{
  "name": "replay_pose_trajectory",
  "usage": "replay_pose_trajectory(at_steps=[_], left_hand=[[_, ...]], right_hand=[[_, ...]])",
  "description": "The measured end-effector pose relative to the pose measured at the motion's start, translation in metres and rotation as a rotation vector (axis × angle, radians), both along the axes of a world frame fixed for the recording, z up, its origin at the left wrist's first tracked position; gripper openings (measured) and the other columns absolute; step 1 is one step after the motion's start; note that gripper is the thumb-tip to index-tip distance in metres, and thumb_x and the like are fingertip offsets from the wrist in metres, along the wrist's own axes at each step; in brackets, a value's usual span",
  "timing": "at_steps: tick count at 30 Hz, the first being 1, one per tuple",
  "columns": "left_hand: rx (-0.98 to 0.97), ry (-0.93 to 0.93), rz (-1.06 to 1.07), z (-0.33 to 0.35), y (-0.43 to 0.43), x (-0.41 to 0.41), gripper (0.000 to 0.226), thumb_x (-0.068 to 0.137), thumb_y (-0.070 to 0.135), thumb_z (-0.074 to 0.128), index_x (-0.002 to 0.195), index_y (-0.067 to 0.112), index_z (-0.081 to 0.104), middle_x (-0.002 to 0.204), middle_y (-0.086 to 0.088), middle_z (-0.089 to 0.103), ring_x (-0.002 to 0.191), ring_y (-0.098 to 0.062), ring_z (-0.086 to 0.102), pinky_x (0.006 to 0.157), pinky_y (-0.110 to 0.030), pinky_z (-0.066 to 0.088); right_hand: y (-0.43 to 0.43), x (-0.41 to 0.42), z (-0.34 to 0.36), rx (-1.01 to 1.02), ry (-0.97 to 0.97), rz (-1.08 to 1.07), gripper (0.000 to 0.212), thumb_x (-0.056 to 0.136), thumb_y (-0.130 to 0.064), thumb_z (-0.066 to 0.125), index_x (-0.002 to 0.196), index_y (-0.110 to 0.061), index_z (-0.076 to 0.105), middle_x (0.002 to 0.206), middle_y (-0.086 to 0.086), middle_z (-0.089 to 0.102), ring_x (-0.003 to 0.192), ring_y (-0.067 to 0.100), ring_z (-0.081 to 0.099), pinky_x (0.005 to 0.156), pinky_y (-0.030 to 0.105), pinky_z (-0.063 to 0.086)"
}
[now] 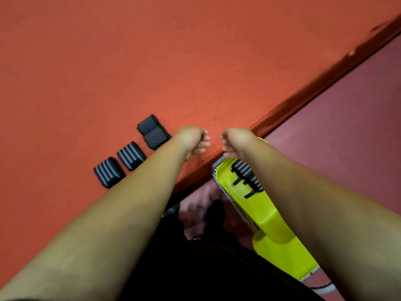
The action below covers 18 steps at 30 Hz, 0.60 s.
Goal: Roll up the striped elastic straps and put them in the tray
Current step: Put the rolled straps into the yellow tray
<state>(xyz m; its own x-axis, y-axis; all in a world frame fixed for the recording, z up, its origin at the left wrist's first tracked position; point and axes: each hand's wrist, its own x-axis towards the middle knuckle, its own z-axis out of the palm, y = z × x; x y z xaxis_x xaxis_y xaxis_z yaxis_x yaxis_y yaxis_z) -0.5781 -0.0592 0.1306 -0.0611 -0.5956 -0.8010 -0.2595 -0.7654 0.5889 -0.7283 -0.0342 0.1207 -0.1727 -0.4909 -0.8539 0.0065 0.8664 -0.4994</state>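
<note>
Three rolled black-and-grey striped elastic straps lie in a diagonal row on the orange table: one [109, 172] nearest me, one [131, 155] in the middle, and a bigger one [153, 131] farthest. A further striped strap [246, 174] rests in the yellow-green tray [271, 222], which sits below the table edge on my right. My left hand [193, 139] hovers over the table just right of the farthest roll, fingers curled, holding nothing. My right hand [234, 142] is above the table edge and the tray's far end, fingers curled too, with nothing visible in it.
The orange table [130, 61] fills the upper left; its dark edge [303, 98] runs diagonally. Beyond it is a maroon floor [347, 118]. My dark clothing [195, 268] is at the bottom, and a metal wire frame [236, 208] borders the tray.
</note>
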Motion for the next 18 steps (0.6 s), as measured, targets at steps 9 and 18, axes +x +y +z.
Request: replay_pose_trajectory(at_steps=[9, 18], left_hand=[[0.06, -0.095, 0.349, -0.015, 0.025, 0.175, 0.023, 0.111, 0.019, 0.044, 0.111, 0.016, 0.067, 0.091, 0.002, 0.071, 0.074, -0.009, 0.067, 0.064, -0.025, 0.054], [0.135, -0.102, 0.579, -0.043, 0.055, 0.31, 0.019, 0.111, 0.017, 0.047, 0.105, 0.017, 0.065, 0.092, 0.001, 0.07, 0.08, -0.011, 0.068, 0.071, -0.028, 0.056]], right_hand=[[-0.039, 0.166, 0.002, -0.02, -0.054, 0.336, 0.023, 0.106, -0.017, 0.05, 0.085, -0.018, 0.06, 0.077, -0.001, 0.057, 0.065, 0.017, 0.055, 0.063, 0.032, 0.053], [-0.052, 0.288, -0.04, -0.125, 0.167, 0.559, 0.022, 0.095, -0.016, 0.055, 0.091, -0.003, 0.073, 0.094, 0.017, 0.078, 0.09, 0.037, 0.075, 0.088, 0.048, 0.064]])
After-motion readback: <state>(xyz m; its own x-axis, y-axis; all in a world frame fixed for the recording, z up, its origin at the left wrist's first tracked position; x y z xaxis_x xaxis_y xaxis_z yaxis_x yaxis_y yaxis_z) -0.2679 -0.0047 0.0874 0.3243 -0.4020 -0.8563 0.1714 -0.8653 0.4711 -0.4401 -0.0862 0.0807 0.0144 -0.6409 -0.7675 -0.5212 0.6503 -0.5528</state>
